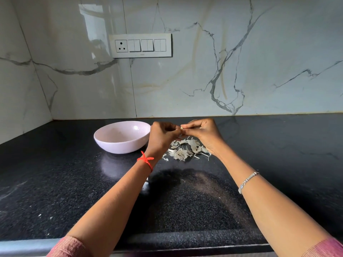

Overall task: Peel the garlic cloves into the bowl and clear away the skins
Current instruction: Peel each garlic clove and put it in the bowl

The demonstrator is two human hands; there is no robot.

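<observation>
- The garlic clove is held above the table, near its back edge.
- The left hand and right hand both pinch it with curled fingertips.
- It would be best to strip it over the skins pile and then drop it into the pink bowl on the left.

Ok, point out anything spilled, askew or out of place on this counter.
Only the garlic skins: a loose pile scattered on the black counter, right of the bowl, below the left hand and right hand pinching a garlic clove. That fits peeling under way; they are not yet cleared. The bowl sits upright; nothing looks damaged.
</observation>
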